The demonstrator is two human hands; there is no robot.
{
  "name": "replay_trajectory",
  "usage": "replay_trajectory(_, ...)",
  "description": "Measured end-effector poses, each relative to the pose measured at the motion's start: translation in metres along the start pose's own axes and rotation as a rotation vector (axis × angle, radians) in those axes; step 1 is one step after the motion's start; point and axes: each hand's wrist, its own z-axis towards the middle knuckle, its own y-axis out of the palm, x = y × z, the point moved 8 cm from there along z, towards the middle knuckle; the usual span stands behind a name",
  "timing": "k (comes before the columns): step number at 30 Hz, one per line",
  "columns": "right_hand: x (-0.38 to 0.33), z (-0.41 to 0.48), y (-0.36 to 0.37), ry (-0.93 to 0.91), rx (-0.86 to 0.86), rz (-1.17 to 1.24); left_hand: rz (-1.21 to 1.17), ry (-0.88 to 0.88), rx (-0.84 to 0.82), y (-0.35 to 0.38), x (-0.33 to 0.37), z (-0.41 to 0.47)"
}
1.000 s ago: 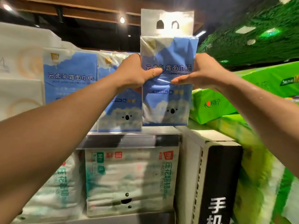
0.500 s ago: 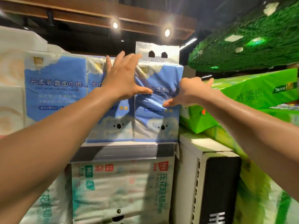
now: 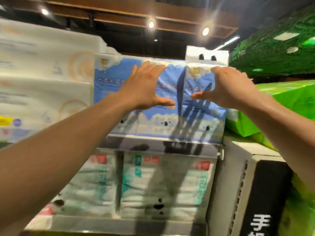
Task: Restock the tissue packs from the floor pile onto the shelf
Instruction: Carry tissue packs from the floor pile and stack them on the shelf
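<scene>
Three blue tissue packs with cloud and koala print stand side by side on the upper shelf (image 3: 153, 147). The rightmost blue pack (image 3: 204, 113) has a white carry handle sticking up. The middle blue pack (image 3: 163, 120) stands just left of it. My left hand (image 3: 144, 86) lies flat, fingers spread, against the front of the left and middle packs. My right hand (image 3: 228, 87) rests with fingers apart on the front of the rightmost pack. Neither hand grips anything. The floor pile is out of view.
White tissue packs (image 3: 46, 86) fill the shelf to the left. Pale green-printed packs (image 3: 163, 184) sit on the lower shelf. A white and black carton (image 3: 252, 184) stands at right, with bright green packs (image 3: 289, 106) stacked on it and beyond.
The rightmost blue pack was held up in both hands, then came down onto the shelf. Both hands let go and now press flat against the pack fronts.
</scene>
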Motion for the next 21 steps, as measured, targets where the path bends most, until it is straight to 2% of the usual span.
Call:
replay_trajectory(4, -0.092, -0.036, 0.016, -0.120, -0.079, 0.144, 0.009, -0.046, -0.107, -0.034, -0.037, -0.070)
replay_trajectory(8, -0.193, -0.083, 0.029, -0.169, -0.182, 0.251, -0.009, -0.063, -0.123, -0.078, -0.086, -0.159)
replay_trajectory(12, -0.299, -0.130, 0.037, -0.209, -0.282, 0.391, 0.065, -0.162, -0.275, -0.112, -0.146, -0.255)
replay_trajectory(16, -0.398, -0.171, 0.050, -0.262, -0.384, 0.448, 0.080, -0.226, -0.302, -0.156, -0.202, -0.344)
replay_trajectory(21, -0.518, -0.212, 0.079, -0.378, -0.461, 0.539, 0.122, -0.402, -0.398, -0.195, -0.280, -0.449)
